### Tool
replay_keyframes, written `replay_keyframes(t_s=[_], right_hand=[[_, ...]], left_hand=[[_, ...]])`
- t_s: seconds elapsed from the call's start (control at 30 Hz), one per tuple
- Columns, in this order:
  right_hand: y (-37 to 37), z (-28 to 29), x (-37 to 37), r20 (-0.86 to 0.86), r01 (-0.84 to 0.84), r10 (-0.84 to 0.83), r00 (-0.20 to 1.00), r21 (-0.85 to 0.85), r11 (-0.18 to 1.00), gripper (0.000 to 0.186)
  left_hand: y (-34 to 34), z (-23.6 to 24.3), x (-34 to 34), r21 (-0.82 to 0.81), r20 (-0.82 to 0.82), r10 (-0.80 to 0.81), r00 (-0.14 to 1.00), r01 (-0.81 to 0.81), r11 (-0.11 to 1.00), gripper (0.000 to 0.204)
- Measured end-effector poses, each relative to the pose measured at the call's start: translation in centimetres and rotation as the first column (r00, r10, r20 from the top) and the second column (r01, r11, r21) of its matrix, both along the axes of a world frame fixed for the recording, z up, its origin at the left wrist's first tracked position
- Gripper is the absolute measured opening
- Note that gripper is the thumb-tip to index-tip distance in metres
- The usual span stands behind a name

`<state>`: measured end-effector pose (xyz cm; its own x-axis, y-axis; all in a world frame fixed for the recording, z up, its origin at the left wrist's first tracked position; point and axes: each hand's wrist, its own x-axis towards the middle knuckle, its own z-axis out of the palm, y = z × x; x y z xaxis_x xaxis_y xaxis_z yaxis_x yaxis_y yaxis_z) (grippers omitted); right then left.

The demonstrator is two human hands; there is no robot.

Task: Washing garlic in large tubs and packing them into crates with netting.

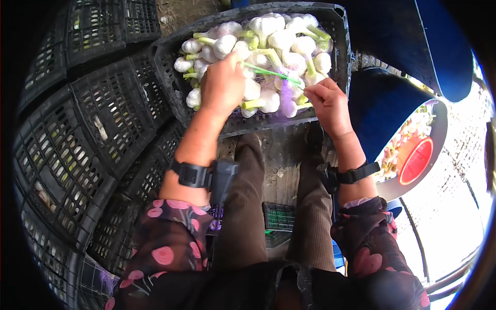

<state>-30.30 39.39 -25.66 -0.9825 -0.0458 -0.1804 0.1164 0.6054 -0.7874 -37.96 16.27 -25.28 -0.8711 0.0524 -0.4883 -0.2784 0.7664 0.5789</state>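
Observation:
A dark plastic crate (338, 46) holds netted white garlic bulbs (279, 39) with pale green stems. A bright green tie (261, 69) stretches across the garlic to a bunched knot in the purple mesh (287, 95). My left hand (223, 85) is closed at the left end of the tie, its fingertips partly hidden over the bulbs. My right hand (326, 106) pinches the tie's right end just beside the knot, at the crate's front right.
Stacked black crates (88, 113) fill the left side. At the right are dark blue curved sheets (439, 41) and a pale round container (436, 139) with loose cloves and a red basin (416, 160). My legs stand below the garlic crate, with small green crates (279, 217) between them.

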Motion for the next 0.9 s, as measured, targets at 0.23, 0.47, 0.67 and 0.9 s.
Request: replay_keyframes(t_s=[0.23, 0.47, 0.67, 0.9], right_hand=[[-0.5, -0.1, -3.2, 0.588, 0.628, -0.221, 0.778, -0.722, 0.292, 0.023], [-2.6, -1.7, -3.8, 0.65, 0.657, -0.099, 0.753, -0.752, 0.056, 0.022], [-2.9, -2.3, -4.2, 0.576, 0.609, -0.252, 0.778, -0.59, 0.53, 0.023], [-2.1, 0.4, -2.9, 0.344, 0.386, -0.196, 0.918, -0.665, 0.639, 0.021]], left_hand=[[-1.7, -1.2, 0.0, 0.955, 0.039, -0.087, 0.995, -0.011, 0.298, 0.01], [1.3, -1.0, -0.3, 0.748, 0.661, 0.085, 0.746, -0.664, 0.013, 0.023], [1.1, 1.0, 0.8, 0.771, 0.571, 0.187, 0.799, -0.601, 0.212, 0.02], [4.7, 2.5, 0.5, 0.762, 0.161, 0.052, 0.986, -0.158, 0.629, 0.039]])
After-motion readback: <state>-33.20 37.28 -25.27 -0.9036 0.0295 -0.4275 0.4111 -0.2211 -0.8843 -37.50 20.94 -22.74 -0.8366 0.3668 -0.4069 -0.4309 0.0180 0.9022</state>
